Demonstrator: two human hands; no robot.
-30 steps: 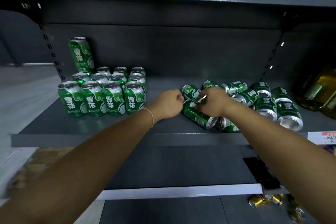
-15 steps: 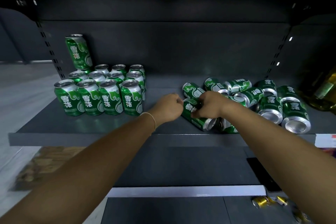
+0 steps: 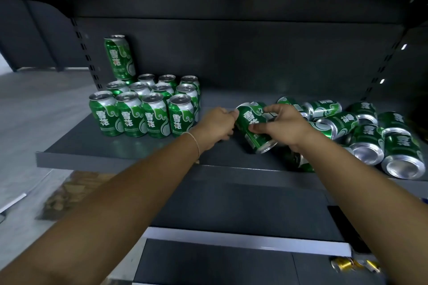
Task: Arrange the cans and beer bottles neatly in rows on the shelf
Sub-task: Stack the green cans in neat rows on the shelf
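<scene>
At the left end of the shelf point(image 3: 129, 157) the upright cans point(image 3: 141, 111) already make a tidy block, four across and several rows deep, with one more can point(image 3: 120, 56) standing on top of the block at the back left corner. To the right of this block the board is bare, and there your left hand point(image 3: 216, 126) waits with curled fingers, its knuckles touching the top end of the tilted can point(image 3: 253, 129). I cannot tell whether it holds the can or only steadies it. Your right hand point(image 3: 283, 127) grasps this same can around its side, thumb near you and fingers over the far side, and the can leans with its silver bottom toward you and its top away.

To do this step well, I think you should first turn the can fully upright while it is clear of the board, then pass it to the left and set it down just beside the rightmost front can point(image 3: 180, 115), so the front line stays straight. Turn the label to face you like the others. Set it down softly, because a knock could topple its neighbours.

Further right, the heap of lying cans point(image 3: 361, 132) is loose, and some lie on each other. When you draw one out, watch that the others do not roll toward the front edge.
</scene>
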